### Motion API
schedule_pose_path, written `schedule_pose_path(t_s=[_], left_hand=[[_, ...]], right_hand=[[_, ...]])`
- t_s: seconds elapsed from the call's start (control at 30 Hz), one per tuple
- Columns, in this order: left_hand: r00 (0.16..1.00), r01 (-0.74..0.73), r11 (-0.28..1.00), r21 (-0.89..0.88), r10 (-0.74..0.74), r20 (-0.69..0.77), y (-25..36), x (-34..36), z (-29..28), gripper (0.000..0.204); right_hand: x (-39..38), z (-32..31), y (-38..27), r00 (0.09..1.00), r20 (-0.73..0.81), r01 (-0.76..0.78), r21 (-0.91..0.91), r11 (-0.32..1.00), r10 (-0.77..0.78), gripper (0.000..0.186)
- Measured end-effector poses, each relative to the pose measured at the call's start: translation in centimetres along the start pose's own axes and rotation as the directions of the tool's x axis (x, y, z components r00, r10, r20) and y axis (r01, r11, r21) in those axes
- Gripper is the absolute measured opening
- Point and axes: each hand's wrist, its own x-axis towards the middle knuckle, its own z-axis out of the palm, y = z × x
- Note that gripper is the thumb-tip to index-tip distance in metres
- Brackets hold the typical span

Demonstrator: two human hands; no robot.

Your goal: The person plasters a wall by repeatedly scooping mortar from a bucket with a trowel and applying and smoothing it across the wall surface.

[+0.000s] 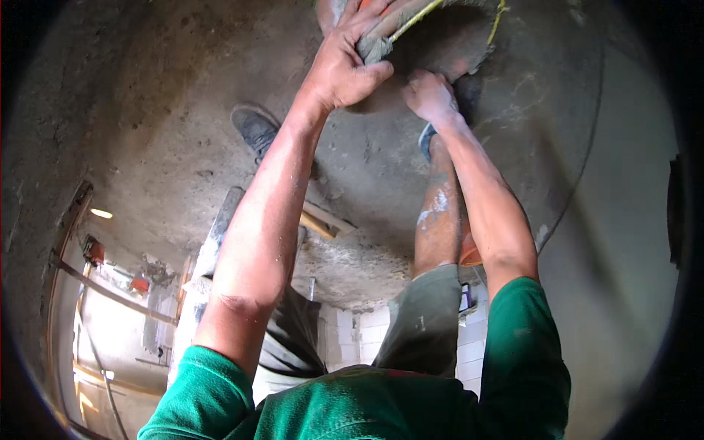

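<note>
At the top of the head view, my left hand (341, 70) is closed on the edge of a cement-caked bucket (447, 33). Grey mortar coats it, orange shows through in patches, and a yellow cord (416, 20) runs along it. The bucket looks tilted, and the picture's upper edge cuts it off. My right hand (431, 97) is curled against its lower side; what those fingers grip, if anything, is hidden. Both forearms reach forward from green sleeves.
My shoe (255, 126) stands on the rough concrete floor (169, 110), left of the hands. Behind my legs lie a wooden piece (319, 224) and an orange container (470, 249). A dark cable (583, 172) curves along the right. Wooden bars (114, 293) frame a bright opening at lower left.
</note>
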Motion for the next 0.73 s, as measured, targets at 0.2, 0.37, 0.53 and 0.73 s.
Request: schedule_pose_path(t_s=[0.2, 0.37, 0.53, 0.73], left_hand=[[0.974, 0.171, 0.967, -0.190, -0.195, -0.117, -2.4, -1.9, -1.8, 0.060], [0.891, 0.363, 0.911, -0.195, -0.401, -0.215, -3.9, -2.3, -4.9, 0.064], [0.734, 0.430, 0.858, -0.281, -0.514, -0.444, -6.4, -4.0, -8.9, 0.071], [0.686, 0.450, 0.882, -0.143, -0.444, -0.577, -7.1, -9.4, -14.3, 0.078]], right_hand=[[-1.4, 2.4, -2.5, 0.960, -0.241, 0.229, 0.379, 0.897, -0.143, 0.037], [-2.7, -0.5, -2.5, 0.928, -0.322, 0.340, 0.532, 0.776, -0.186, 0.027], [-5.3, -7.8, -4.8, 0.913, -0.351, 0.343, 0.377, 0.860, -0.210, 0.025], [-7.8, -17.3, -8.7, 0.871, -0.357, 0.395, 0.102, 0.913, -0.337, 0.034]])
